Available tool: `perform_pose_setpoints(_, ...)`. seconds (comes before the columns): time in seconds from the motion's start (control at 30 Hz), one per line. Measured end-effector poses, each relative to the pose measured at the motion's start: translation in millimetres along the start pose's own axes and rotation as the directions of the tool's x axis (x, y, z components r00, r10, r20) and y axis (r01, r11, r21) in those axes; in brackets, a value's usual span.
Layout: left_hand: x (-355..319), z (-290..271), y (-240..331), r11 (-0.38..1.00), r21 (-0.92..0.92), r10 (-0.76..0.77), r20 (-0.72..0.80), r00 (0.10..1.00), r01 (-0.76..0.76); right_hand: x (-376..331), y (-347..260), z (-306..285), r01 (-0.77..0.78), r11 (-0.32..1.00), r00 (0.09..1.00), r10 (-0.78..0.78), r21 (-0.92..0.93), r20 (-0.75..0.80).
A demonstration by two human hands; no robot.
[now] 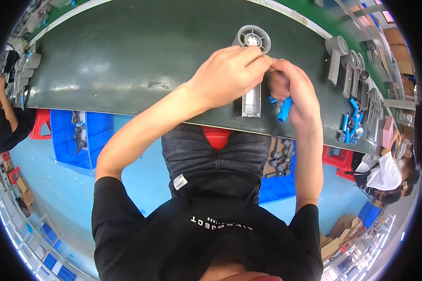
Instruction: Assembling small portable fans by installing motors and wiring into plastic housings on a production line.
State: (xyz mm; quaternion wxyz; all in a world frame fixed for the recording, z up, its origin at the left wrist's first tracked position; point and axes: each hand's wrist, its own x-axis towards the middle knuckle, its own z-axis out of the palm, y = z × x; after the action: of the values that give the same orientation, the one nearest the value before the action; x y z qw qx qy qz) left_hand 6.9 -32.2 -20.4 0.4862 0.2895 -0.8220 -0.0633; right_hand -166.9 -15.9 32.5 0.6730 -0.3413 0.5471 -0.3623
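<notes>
A grey fan-shaped housing lies on the bench, its round spoked head (267, 39) pointing away from me and its open, channelled handle (252, 104) toward me. Something small and white sits in the middle of the head. My left hand (227, 77) is above the housing, thumb and fingers pinched together just below the head. A small yellow bit shows at its fingertips, too small to name. Just right of the handle, my right hand (305, 93) curls around a blue cylindrical battery (284, 110); its fingertips meet those of my left hand.
Several blue cylinders (349, 124) lie to the right on the dark green bench (126, 56), beside a row of grey housings (356, 75). More grey housings (29, 65) stand at the far left. Blue crates (63, 140) with grey parts sit below the bench edge. Other people sit at both sides.
</notes>
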Motion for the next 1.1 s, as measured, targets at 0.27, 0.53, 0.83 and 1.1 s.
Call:
perform_pose_setpoints(0.27,4.6,-0.2,-4.2,0.998,0.059,-0.01,0.015,1.0,0.009,-6.3,20.8,-11.9,0.307,0.945,0.939,-0.32,-0.109,-0.127)
perform_pose_setpoints(0.53,8.7,-2.6,2.5,0.977,-0.107,-0.179,0.063,0.982,0.185,-3.4,32.2,-3.6,0.485,0.817,0.847,-0.528,-0.313,-0.066)
perform_pose_setpoints(0.83,9.9,1.8,1.1,0.965,-0.199,-0.172,0.01,0.985,0.17,0.2,37.3,-11.6,0.54,0.713,0.782,-0.622,-0.447,-0.048)
perform_pose_setpoints(1.1,9.3,11.4,2.0,0.986,-0.137,-0.101,-0.047,0.994,0.094,4.7,42.2,-4.3,0.594,0.299,0.518,-0.853,-0.746,0.07)
